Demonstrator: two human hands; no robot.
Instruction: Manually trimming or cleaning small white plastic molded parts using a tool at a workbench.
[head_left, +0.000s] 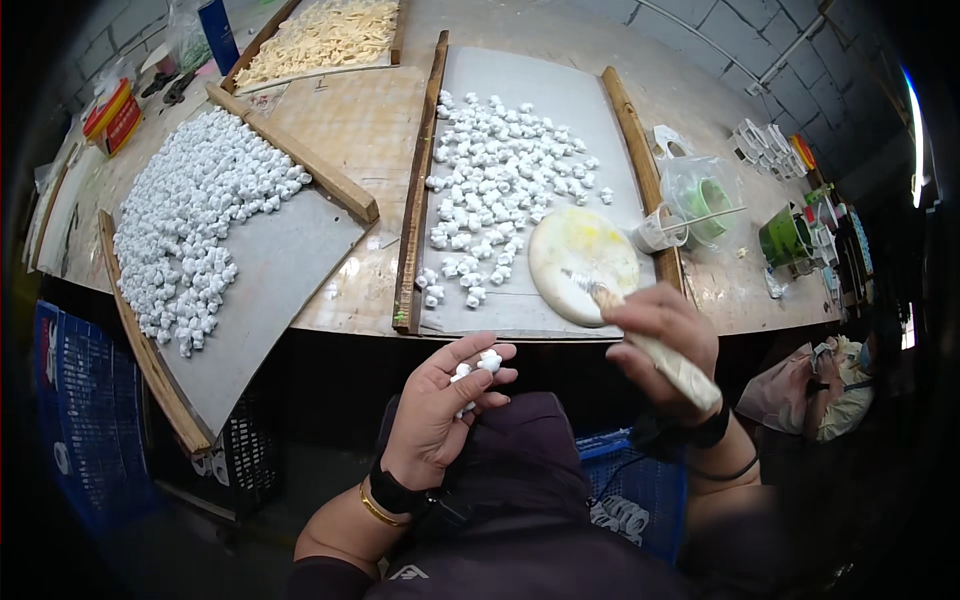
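Observation:
My left hand (pixel 432 415), palm turned up, is closed around a few small white knobbly pieces (pixel 489 361) just off the table's front edge. A paintbrush (pixel 680 372) with a thick pale handle is gripped in my right hand (pixel 672 325). Its bristle end is over the lower part of a round off-white slab (pixel 570 245) with yellow smears; whether it touches is hard to tell. That slab rests on a grey board (pixel 510 75), where many more white pieces (pixel 505 170) lie scattered to its left.
Wooden strips (pixel 423 180) edge the boards. To the left, a second board (pixel 270 260) juts past the table edge, heaped with white pieces (pixel 190 210). Cream pieces (pixel 320 40) fill a far tray. A white cup (pixel 660 231) and green containers (pixel 785 238) stand right. Blue crates (pixel 95 400) sit below.

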